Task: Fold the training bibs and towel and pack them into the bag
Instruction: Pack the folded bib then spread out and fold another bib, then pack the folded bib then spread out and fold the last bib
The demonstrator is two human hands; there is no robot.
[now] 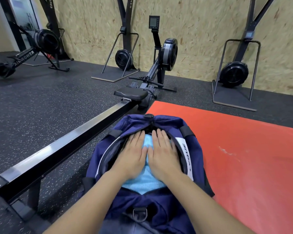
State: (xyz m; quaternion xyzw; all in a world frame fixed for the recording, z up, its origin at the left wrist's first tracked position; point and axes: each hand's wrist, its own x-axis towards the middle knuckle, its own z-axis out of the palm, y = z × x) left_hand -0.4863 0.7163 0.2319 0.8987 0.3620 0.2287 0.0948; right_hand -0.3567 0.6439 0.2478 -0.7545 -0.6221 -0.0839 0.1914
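A navy blue sports bag (162, 208) lies open in front of me, partly on the red mat. A light blue towel (144, 182) sits folded inside its opening. My left hand (134, 154) and my right hand (162, 152) lie flat, side by side, palms down on top of the towel, fingers stretched out and close together. Neither hand grips anything. The bibs are not visible; whatever lies beneath the towel is hidden.
A red mat (243, 157) spreads to the right. A rowing machine rail (66, 142) runs along the bag's left side, its seat (130, 94) beyond. Fan machines (233, 74) stand by the wooden wall. Dark speckled floor (41, 102) lies left.
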